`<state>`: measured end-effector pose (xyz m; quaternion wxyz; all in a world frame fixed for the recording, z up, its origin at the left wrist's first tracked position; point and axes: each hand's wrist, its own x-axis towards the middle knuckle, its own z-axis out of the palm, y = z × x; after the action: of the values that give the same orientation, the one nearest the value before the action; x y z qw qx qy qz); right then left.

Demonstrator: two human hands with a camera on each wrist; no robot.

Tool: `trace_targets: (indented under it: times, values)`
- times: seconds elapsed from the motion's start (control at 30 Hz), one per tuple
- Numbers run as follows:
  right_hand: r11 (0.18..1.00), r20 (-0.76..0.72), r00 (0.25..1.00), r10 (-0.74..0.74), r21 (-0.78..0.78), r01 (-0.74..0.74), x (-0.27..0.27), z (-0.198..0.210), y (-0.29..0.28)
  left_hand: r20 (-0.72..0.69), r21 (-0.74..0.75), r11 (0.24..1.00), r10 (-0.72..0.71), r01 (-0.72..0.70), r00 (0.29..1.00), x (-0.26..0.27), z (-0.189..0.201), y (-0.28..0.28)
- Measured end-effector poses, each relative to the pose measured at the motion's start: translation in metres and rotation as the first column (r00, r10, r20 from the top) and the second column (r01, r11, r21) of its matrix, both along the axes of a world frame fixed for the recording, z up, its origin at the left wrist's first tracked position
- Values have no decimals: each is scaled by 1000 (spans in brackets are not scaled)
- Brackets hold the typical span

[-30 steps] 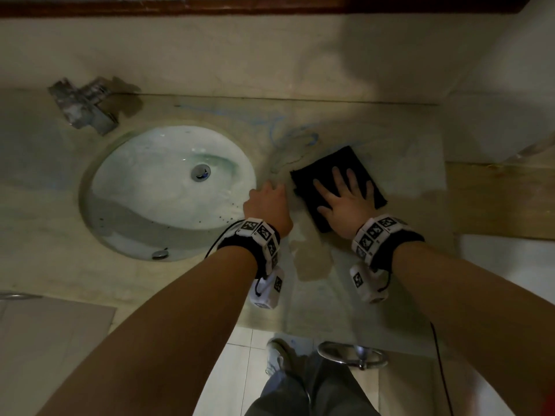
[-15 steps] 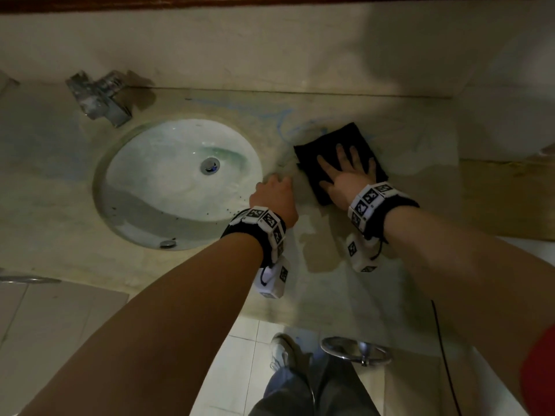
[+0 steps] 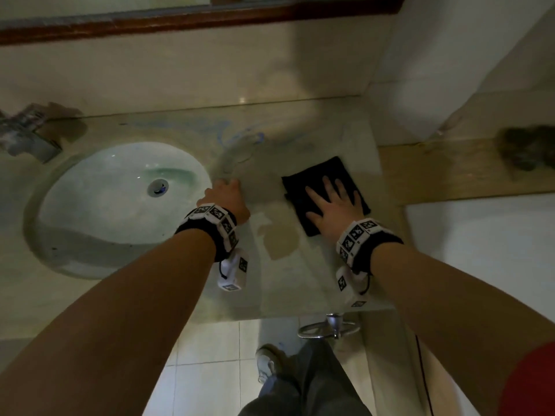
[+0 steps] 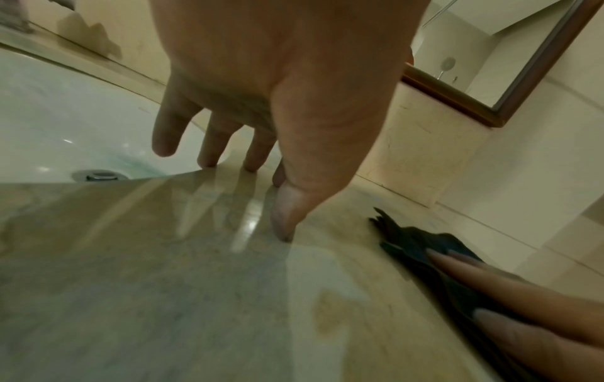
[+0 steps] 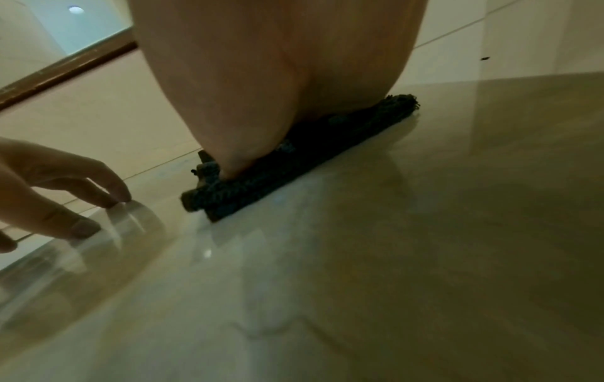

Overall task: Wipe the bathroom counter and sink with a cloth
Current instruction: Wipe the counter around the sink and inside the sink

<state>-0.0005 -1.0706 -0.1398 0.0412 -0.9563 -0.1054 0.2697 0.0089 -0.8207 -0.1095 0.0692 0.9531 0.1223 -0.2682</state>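
A black cloth (image 3: 318,184) lies flat on the beige stone counter (image 3: 285,283), right of the white oval sink (image 3: 99,211). My right hand (image 3: 332,204) presses on the cloth with straight, spread fingers. In the right wrist view the palm (image 5: 278,77) covers the cloth (image 5: 300,160). My left hand (image 3: 228,199) holds nothing, its fingertips (image 4: 209,160) touching the counter at the sink's right rim. From the left wrist view, the cloth (image 4: 421,245) shows at lower right under the right hand's fingers (image 4: 490,289).
A metal faucet (image 3: 27,136) stands behind the sink, whose drain (image 3: 158,187) is in mid-bowl. A brownish patch (image 3: 279,235) marks the counter between my hands. A wooden ledge (image 3: 450,172) with a dark object (image 3: 525,151) adjoins on the right. A framed mirror (image 3: 180,22) hangs behind.
My right hand slid the cloth away toward the wall, then back nearer and to the right, further from the sink. The left hand stayed at the sink rim.
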Motion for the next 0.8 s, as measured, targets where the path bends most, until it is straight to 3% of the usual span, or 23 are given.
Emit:
trace_targets:
  times: [0.47, 0.8]
  values:
    - [957, 21, 959, -283, -56, 283, 35, -7, -42, 59, -3, 996, 94, -94, 994, 20, -1, -2]
    - [944, 34, 944, -329, 31, 328, 109, -14, -55, 95, -18, 985, 171, -170, 981, 44, -3, 6]
